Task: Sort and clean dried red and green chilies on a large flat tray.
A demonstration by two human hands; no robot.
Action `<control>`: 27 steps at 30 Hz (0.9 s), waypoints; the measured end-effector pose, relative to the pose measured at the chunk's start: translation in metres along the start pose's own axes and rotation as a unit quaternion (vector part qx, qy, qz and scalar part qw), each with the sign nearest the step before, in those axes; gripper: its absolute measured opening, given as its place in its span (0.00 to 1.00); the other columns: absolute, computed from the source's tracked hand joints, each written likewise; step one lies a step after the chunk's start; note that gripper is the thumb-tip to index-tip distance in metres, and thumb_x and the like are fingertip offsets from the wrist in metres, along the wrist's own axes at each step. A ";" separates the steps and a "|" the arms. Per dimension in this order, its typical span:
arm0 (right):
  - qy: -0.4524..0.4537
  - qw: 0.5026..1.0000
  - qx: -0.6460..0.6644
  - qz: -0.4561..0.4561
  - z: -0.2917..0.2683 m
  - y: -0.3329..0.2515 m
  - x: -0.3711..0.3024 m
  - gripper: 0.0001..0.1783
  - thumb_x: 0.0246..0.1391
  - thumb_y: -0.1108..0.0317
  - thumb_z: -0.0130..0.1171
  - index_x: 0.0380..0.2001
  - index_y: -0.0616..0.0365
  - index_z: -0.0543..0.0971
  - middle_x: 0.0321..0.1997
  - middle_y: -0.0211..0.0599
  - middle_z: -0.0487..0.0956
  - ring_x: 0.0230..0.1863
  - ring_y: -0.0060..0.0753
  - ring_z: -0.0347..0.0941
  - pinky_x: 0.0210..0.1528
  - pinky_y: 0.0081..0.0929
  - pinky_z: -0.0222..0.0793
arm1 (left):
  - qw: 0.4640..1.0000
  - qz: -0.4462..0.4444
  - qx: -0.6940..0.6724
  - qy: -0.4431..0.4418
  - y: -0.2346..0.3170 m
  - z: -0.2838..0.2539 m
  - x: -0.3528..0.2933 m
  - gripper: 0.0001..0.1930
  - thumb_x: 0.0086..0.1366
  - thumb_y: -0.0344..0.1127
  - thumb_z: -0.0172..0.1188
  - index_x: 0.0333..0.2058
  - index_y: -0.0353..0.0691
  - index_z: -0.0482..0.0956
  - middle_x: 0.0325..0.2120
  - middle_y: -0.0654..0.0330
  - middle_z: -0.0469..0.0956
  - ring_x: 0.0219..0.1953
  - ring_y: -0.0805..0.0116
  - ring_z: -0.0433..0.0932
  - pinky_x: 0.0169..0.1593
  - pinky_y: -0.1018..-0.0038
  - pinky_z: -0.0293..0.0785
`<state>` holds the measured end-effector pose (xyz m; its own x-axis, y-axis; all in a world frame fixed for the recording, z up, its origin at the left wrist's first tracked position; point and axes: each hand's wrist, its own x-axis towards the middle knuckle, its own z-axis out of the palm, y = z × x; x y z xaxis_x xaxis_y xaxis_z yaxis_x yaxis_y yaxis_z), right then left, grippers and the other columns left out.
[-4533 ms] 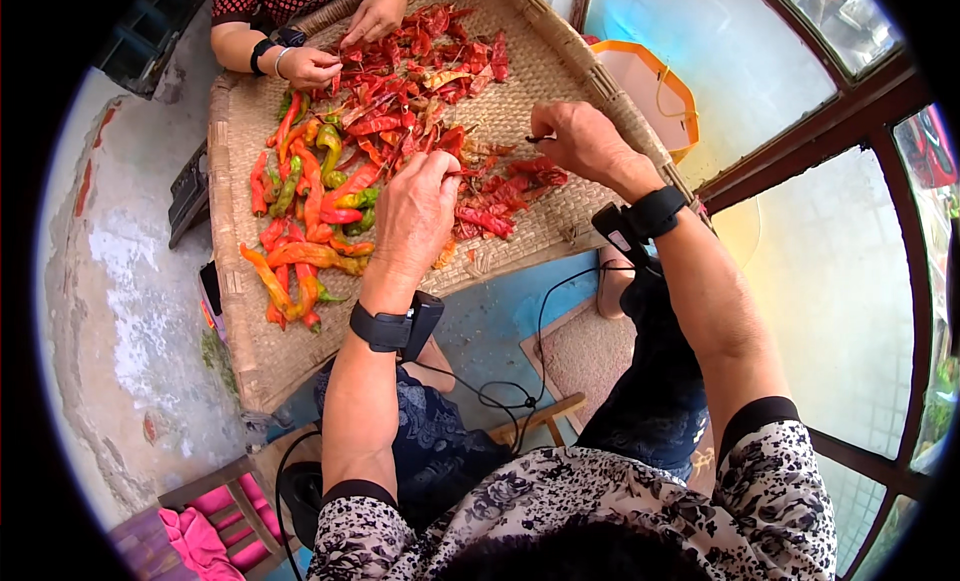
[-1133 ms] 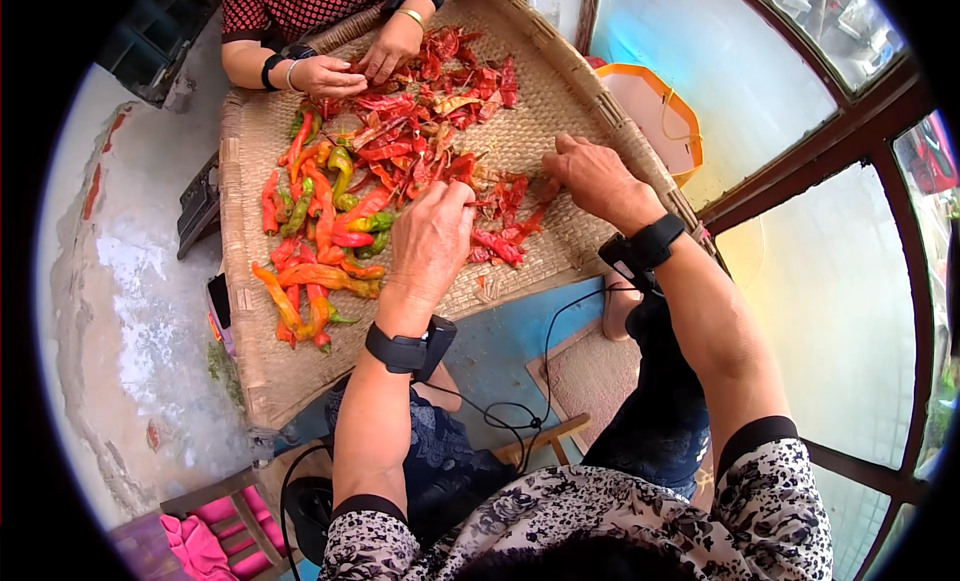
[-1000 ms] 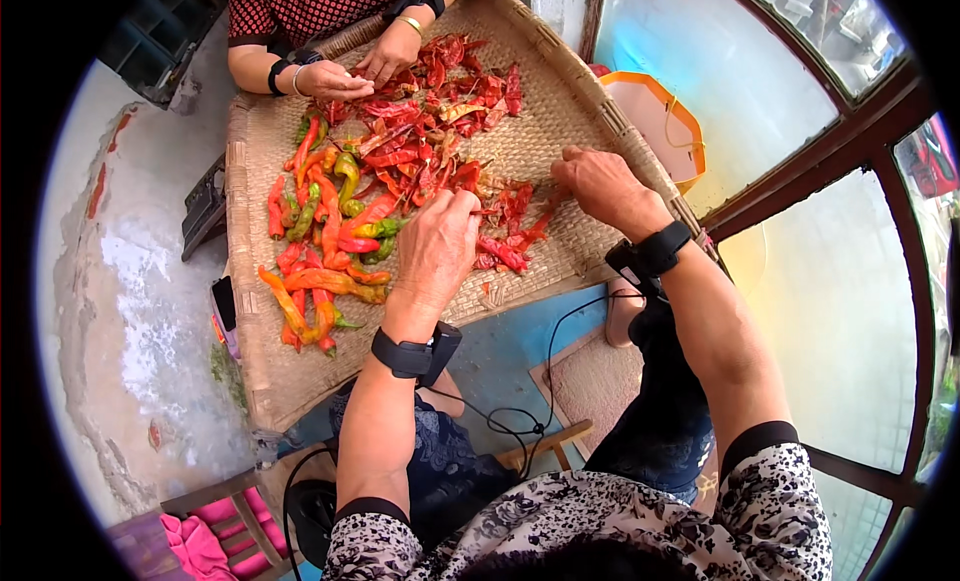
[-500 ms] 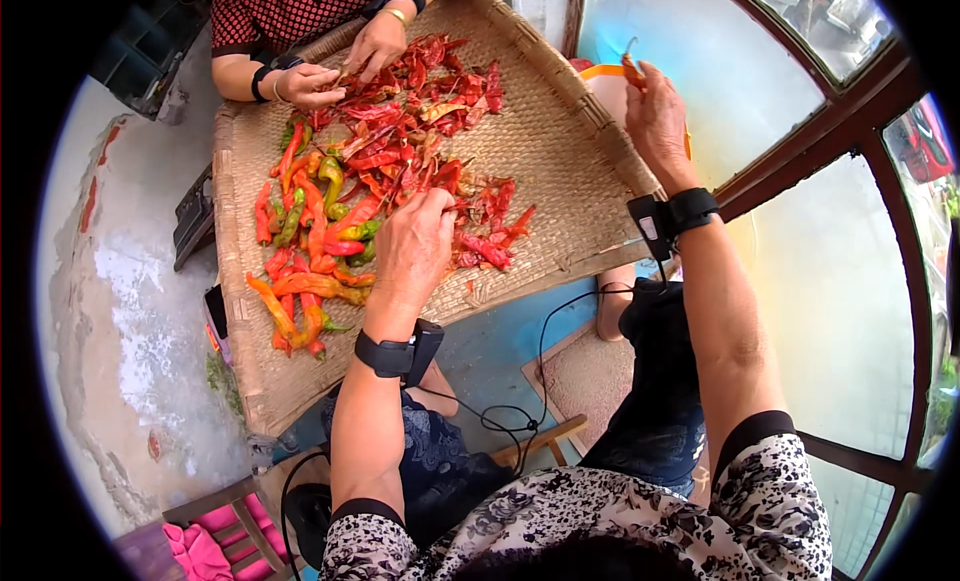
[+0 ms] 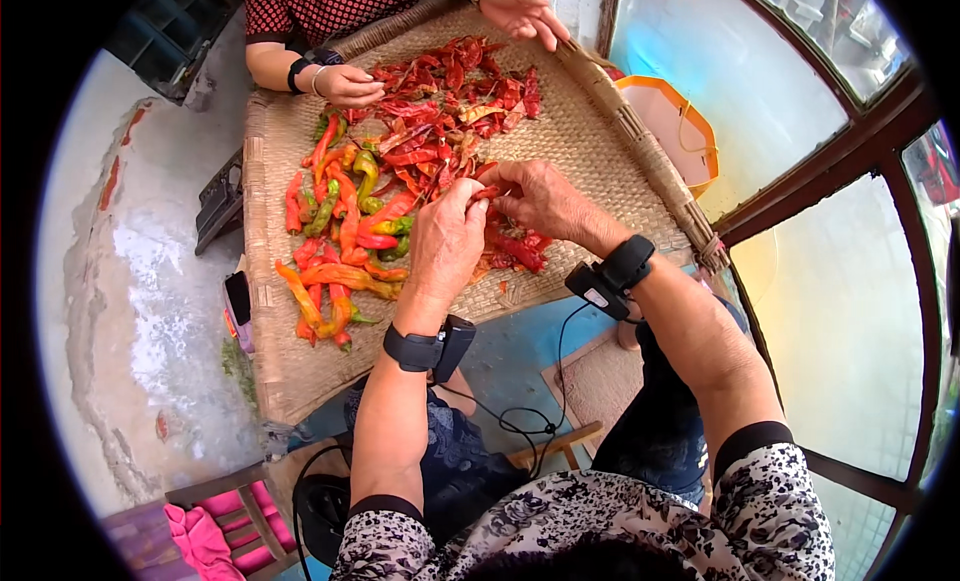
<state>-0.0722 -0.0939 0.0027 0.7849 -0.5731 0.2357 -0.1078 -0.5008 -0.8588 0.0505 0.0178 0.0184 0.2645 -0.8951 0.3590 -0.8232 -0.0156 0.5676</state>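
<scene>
My left hand (image 5: pixel 447 243) and my right hand (image 5: pixel 548 203) meet above a large woven tray (image 5: pixel 610 181). Between their fingertips is a small dried red chili (image 5: pixel 487 193), pinched from both sides and partly covered by the fingers. Beyond them spreads a heap of wrinkled dried red chilies (image 5: pixel 450 76); some also lie under my right hand. Left of my left hand are plumper fresh chilies (image 5: pixel 345 274) in red, orange and green.
Across the tray, a co-worker's one hand (image 5: pixel 347 85) is at the dried heap; the other hand (image 5: pixel 522 16) is over the far rim. An orange-rimmed container (image 5: pixel 680 131) stands outside the right edge. Window panes (image 5: pixel 830 311) are at right, a peeling wall (image 5: pixel 150 261) at left.
My right hand has come back from over the orange-rimmed container, where it held a chili piece, to meet my left. The co-worker's one hand has moved right toward the rim.
</scene>
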 end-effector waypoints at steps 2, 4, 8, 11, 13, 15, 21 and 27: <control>-0.022 0.999 0.015 0.027 0.002 -0.009 0.004 0.07 0.47 0.74 0.57 0.32 0.64 0.78 0.25 0.42 0.79 0.28 0.34 0.76 0.33 0.32 0.71 | 0.998 -0.018 -0.051 0.008 -0.004 -0.002 0.001 0.09 0.61 0.29 0.53 0.40 0.34 0.72 0.25 0.58 0.77 0.24 0.69 0.76 0.31 0.74 0.72; -0.042 0.996 0.058 0.044 0.007 -0.013 0.007 0.05 0.48 0.73 0.58 0.27 0.65 0.76 0.20 0.38 0.76 0.23 0.24 0.71 0.26 0.28 0.67 | 0.994 -0.061 -0.089 0.014 -0.006 -0.005 0.000 0.09 0.62 0.30 0.53 0.40 0.34 0.72 0.24 0.59 0.77 0.24 0.72 0.75 0.30 0.75 0.72; -0.067 0.996 0.064 0.014 0.012 -0.014 0.004 0.07 0.50 0.70 0.59 0.26 0.64 0.77 0.18 0.35 0.74 0.21 0.23 0.68 0.25 0.27 0.66 | 0.976 -0.121 -0.182 0.007 -0.017 -0.007 0.001 0.09 0.63 0.32 0.54 0.40 0.34 0.71 0.23 0.63 0.75 0.24 0.79 0.72 0.29 0.81 0.71; -0.046 0.997 0.058 0.034 0.007 -0.015 -0.001 0.08 0.51 0.68 0.58 0.26 0.64 0.76 0.17 0.36 0.73 0.21 0.23 0.68 0.26 0.26 0.67 | 0.973 -0.130 -0.192 -0.017 -0.015 -0.008 0.002 0.09 0.63 0.32 0.53 0.41 0.34 0.71 0.23 0.64 0.74 0.24 0.80 0.72 0.28 0.82 0.70; -0.040 0.998 0.040 0.027 -0.003 -0.003 0.001 0.09 0.54 0.67 0.57 0.27 0.64 0.77 0.18 0.34 0.74 0.22 0.23 0.69 0.26 0.26 0.67 | 0.972 -0.116 -0.203 0.007 -0.017 -0.003 0.003 0.09 0.63 0.31 0.53 0.40 0.34 0.70 0.23 0.64 0.74 0.24 0.79 0.72 0.29 0.81 0.70; 0.047 0.988 0.128 0.074 -0.027 0.000 0.002 0.10 0.56 0.67 0.54 0.25 0.62 0.78 0.21 0.31 0.76 0.22 0.23 0.71 0.25 0.23 0.67 | 0.975 -0.128 -0.178 0.030 -0.016 -0.004 0.006 0.11 0.61 0.34 0.55 0.40 0.35 0.71 0.23 0.57 0.77 0.25 0.65 0.76 0.32 0.70 0.71; 0.250 0.840 0.453 0.166 -0.115 0.050 -0.009 0.06 0.59 0.65 0.51 0.33 0.55 0.72 0.27 0.28 0.74 0.25 0.18 0.69 0.26 0.16 0.66 | 0.996 -0.070 -0.049 -0.015 -0.025 0.009 0.004 0.10 0.59 0.33 0.56 0.39 0.38 0.72 0.32 0.51 0.75 0.35 0.56 0.76 0.40 0.64 0.72; 0.379 0.687 0.591 0.189 -0.113 0.050 -0.012 0.10 0.60 0.63 0.50 0.30 0.58 0.69 0.28 0.34 0.75 0.26 0.21 0.70 0.26 0.17 0.67 | 0.991 -0.037 0.070 -0.106 -0.016 0.017 0.001 0.12 0.59 0.32 0.54 0.42 0.38 0.73 0.36 0.50 0.75 0.36 0.52 0.75 0.40 0.63 0.70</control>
<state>-0.1560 -0.1856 0.0080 0.2460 -0.9148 -0.3203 0.7050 0.3956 -0.5885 0.0554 0.0091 -0.0031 0.2278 -0.9624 0.1478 -0.8706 -0.1333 0.4737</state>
